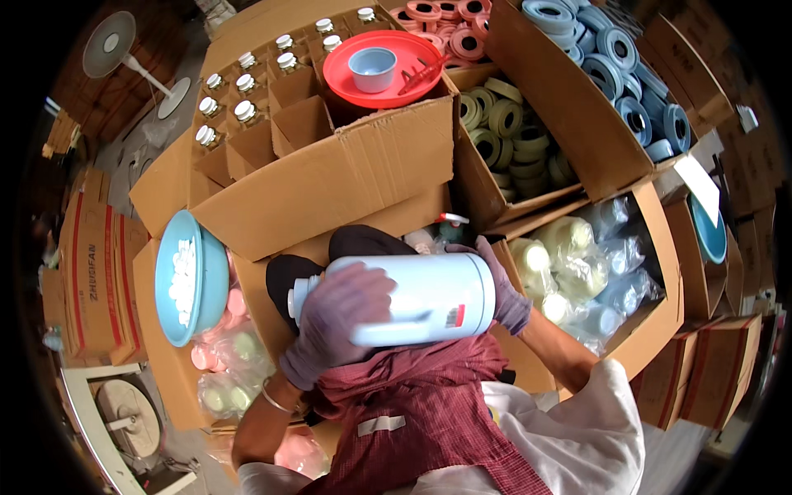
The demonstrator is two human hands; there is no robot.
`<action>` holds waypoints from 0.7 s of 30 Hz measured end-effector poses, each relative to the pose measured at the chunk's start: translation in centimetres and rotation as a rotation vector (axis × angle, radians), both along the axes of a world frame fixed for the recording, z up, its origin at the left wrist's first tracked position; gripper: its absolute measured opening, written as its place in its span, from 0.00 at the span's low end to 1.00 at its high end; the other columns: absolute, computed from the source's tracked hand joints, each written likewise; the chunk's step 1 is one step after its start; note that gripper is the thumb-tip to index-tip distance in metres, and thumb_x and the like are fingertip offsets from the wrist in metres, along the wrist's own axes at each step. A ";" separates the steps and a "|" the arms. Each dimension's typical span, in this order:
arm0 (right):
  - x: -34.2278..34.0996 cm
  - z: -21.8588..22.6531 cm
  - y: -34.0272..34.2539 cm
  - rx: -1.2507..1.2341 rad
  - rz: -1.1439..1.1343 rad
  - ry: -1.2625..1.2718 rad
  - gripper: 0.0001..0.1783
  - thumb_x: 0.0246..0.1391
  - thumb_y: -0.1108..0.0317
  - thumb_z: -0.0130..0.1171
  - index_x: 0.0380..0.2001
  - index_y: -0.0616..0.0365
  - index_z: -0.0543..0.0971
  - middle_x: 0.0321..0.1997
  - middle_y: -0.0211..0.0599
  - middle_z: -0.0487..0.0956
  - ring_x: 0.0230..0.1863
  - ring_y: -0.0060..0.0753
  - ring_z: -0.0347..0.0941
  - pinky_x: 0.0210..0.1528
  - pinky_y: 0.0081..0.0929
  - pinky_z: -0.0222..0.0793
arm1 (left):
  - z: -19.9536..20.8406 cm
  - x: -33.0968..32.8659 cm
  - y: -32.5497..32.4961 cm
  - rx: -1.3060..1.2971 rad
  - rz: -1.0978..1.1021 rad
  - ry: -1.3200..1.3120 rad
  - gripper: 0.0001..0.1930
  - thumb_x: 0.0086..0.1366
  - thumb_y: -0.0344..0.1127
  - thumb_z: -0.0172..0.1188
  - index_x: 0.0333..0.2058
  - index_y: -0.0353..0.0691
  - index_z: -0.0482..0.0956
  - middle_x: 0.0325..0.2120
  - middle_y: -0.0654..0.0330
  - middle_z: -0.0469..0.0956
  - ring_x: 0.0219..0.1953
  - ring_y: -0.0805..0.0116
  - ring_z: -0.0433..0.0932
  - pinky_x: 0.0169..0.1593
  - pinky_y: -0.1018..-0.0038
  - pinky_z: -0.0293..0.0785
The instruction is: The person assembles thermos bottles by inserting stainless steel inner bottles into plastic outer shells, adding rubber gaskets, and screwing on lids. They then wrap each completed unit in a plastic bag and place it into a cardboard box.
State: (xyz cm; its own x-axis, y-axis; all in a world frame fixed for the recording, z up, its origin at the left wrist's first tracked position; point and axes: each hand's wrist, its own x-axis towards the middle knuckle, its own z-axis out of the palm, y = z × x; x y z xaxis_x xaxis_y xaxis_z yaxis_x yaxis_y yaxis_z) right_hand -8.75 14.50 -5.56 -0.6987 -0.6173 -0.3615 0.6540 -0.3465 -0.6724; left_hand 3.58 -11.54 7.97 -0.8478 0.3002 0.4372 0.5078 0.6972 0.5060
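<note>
A large light-blue plastic jug (429,293) lies on its side across my lap, its narrow neck to the left. A small red-and-white sticker with a barcode shows near its base end. My right hand (505,290), in a purple-grey glove, grips the flat base. My left hand (342,318), gloved the same, lies over the body close to the neck. Motion blurs its fingers, so their hold is unclear. Part of the jug's upper side is hidden beneath that hand.
Ahead stands a divided carton (355,157) of white-capped bottles, with a red tray (338,78) on top. A blue basin (219,276) of small white pieces is at left. Right are boxes of green rings (505,120), blue rings (617,49) and bagged cups (569,239).
</note>
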 end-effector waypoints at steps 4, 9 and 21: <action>-0.3 4.0 -2.0 0.295 -0.093 0.986 0.34 0.64 0.42 0.47 0.59 0.61 0.69 0.55 0.45 0.76 0.54 0.38 0.75 0.59 0.34 0.68 | -2.7 1.0 -2.9 0.021 0.259 -0.410 0.13 0.53 0.30 0.60 0.38 0.35 0.82 0.39 0.49 0.82 0.40 0.52 0.82 0.48 0.68 0.79; 0.6 1.4 -1.1 0.101 0.072 0.257 0.29 0.66 0.46 0.48 0.57 0.60 0.71 0.49 0.40 0.78 0.51 0.35 0.75 0.57 0.33 0.69 | 1.5 0.0 1.1 -0.194 0.003 0.128 0.09 0.54 0.34 0.62 0.33 0.38 0.80 0.43 0.57 0.82 0.51 0.55 0.79 0.61 0.56 0.69; -2.8 3.0 -1.4 0.167 0.102 -0.118 0.35 0.62 0.38 0.48 0.55 0.62 0.72 0.53 0.46 0.76 0.55 0.39 0.72 0.60 0.31 0.66 | -0.7 -0.2 -0.9 0.294 0.192 -0.177 0.17 0.53 0.31 0.62 0.44 0.39 0.82 0.40 0.55 0.84 0.46 0.55 0.82 0.57 0.60 0.73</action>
State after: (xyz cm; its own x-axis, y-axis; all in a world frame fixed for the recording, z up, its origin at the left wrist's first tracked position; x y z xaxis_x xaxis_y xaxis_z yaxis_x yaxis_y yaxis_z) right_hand -11.54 13.13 -2.59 -0.5822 -0.6075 -0.5403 0.7577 -0.1647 -0.6314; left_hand 3.38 -12.48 7.30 -0.9463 0.0129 0.3229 0.2694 0.5833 0.7663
